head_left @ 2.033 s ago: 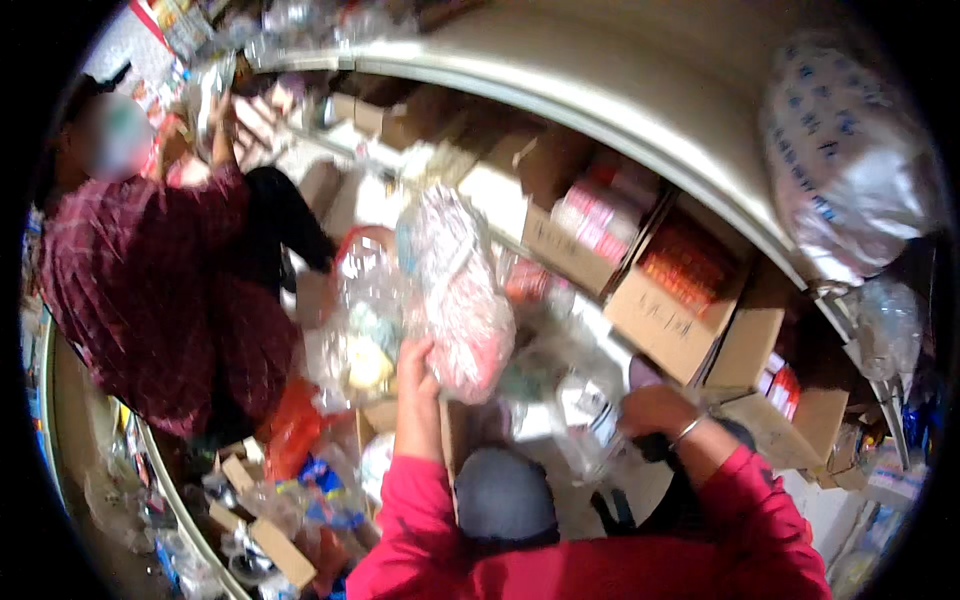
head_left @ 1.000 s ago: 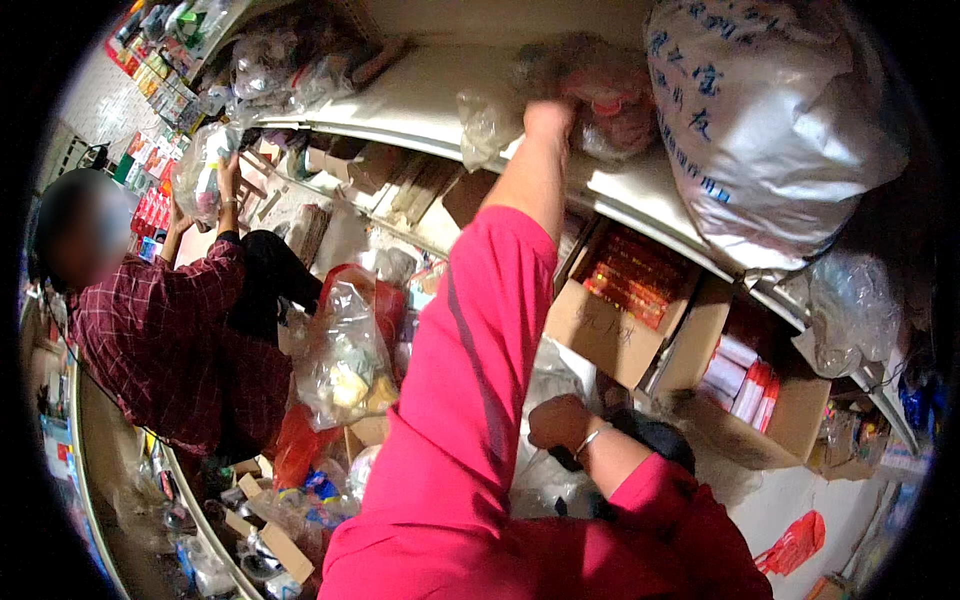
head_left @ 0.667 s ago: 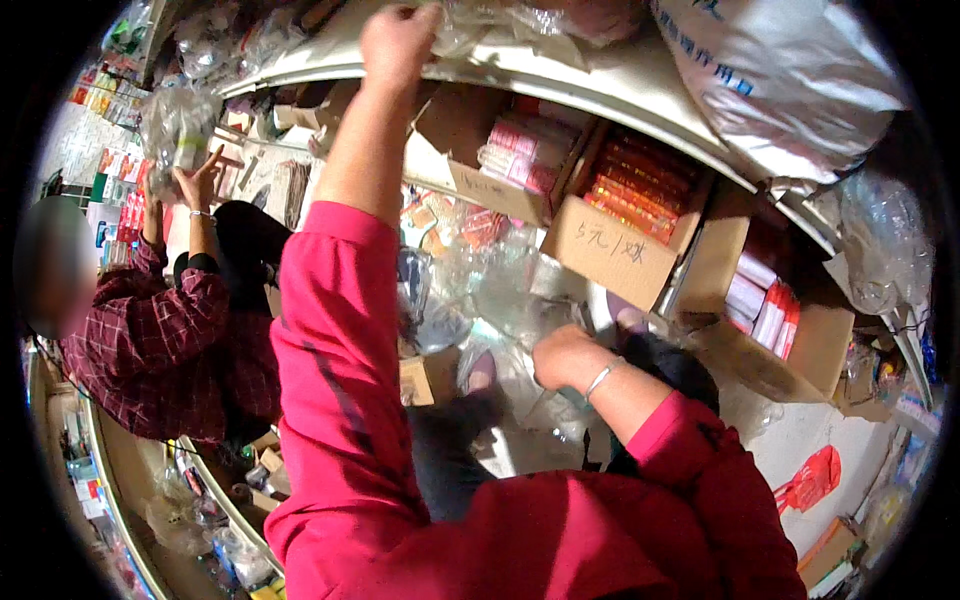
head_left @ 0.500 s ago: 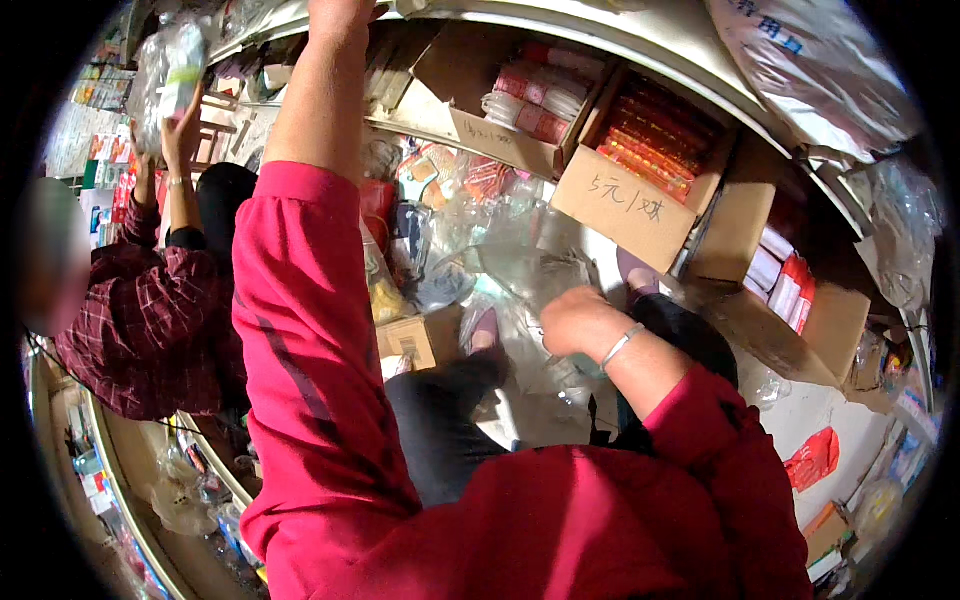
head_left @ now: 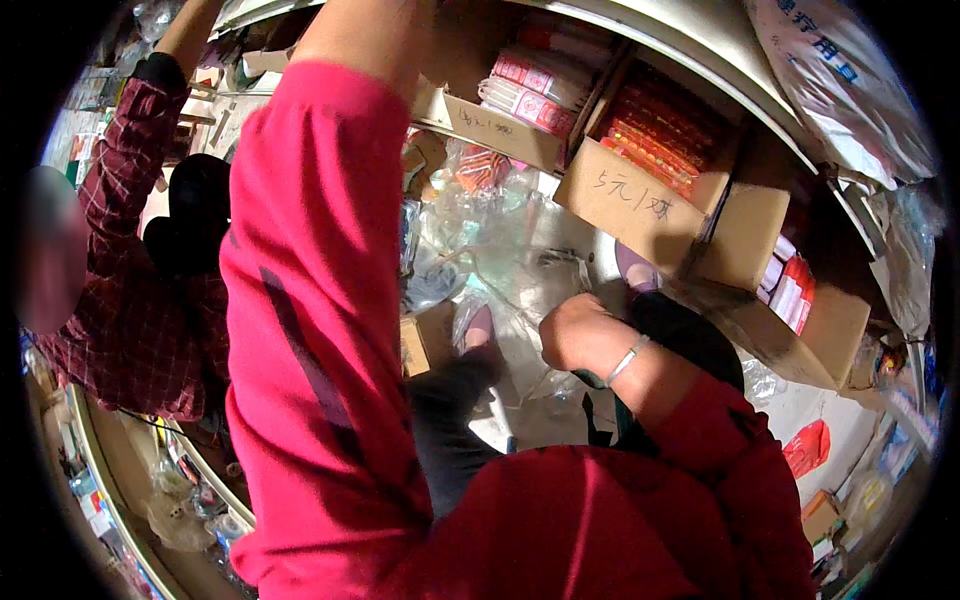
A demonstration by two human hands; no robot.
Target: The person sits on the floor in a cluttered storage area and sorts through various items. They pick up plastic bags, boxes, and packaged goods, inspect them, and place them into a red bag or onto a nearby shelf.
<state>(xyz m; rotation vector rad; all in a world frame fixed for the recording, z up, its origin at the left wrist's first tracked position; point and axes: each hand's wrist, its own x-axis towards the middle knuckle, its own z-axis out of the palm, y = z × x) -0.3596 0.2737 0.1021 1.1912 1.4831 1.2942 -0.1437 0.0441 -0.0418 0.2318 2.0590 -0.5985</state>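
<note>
1. Reaching upward, the left arm [head_left: 330,230] in its pink sleeve now goes past the top edge; two seconds ago the left hand held a clear bag of goods low in front. The hand is out of view, so I cannot tell its fingers.
2. The right hand [head_left: 580,335], with a thin bracelet, has stayed low and curls closed on crinkled clear plastic bags [head_left: 520,260] below the shelf.
3. Cardboard boxes [head_left: 640,195] are matte brown and hold glossy red and pink packets.
4. A co-worker's checked sleeve [head_left: 130,150] also rises at left.
</note>
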